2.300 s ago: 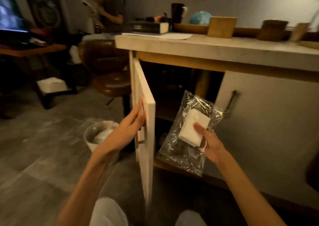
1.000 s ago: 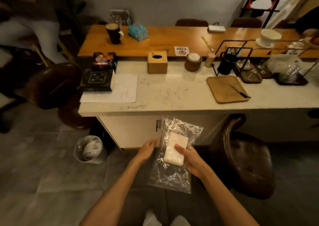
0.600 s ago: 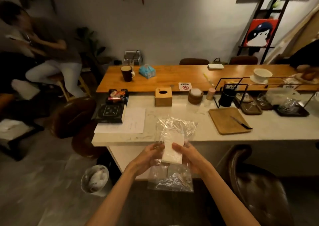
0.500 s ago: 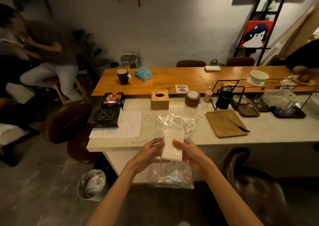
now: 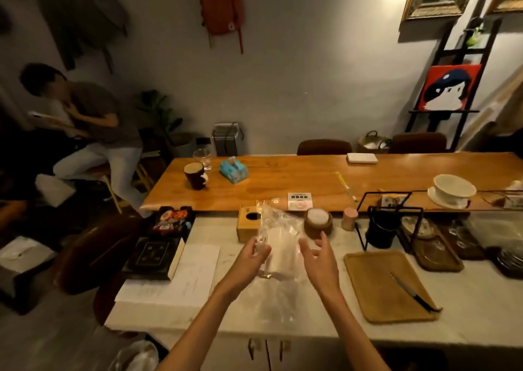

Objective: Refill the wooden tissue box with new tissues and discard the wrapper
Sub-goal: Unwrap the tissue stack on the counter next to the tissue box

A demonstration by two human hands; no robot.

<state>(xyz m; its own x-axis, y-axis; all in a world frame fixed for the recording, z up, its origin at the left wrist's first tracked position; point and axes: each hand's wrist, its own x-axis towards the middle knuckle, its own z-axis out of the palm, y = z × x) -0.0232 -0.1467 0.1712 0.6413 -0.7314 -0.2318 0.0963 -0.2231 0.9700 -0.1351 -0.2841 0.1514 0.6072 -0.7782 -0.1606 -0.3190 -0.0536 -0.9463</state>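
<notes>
A white stack of tissues [image 5: 280, 253] sits inside a clear plastic wrapper [image 5: 273, 219], held just above the white counter [image 5: 481, 308]. My left hand [image 5: 250, 261] pinches the wrapper's left edge. To the right of the pack, my right hand [image 5: 321, 263] has loose, spread fingers that grip nothing. The wooden tissue box [image 5: 246, 225], with an oval hole in its top, stands on the counter just behind the pack. The wrapper partly covers the box's right side.
A wooden tray [image 5: 379, 291] holding a knife [image 5: 410, 293] lies to the right. Papers [image 5: 184, 277] and a black box [image 5: 154, 256] lie to the left. A round wooden container [image 5: 318, 223] and a wire rack [image 5: 387, 219] stand behind. A bin [image 5: 135, 356] sits on the floor at lower left. A person [image 5: 87, 121] sits far left.
The cabinet door was shut and the view rose from it to the counter. Both hands brought the pack up over the counter, and my right hand has let go of it.
</notes>
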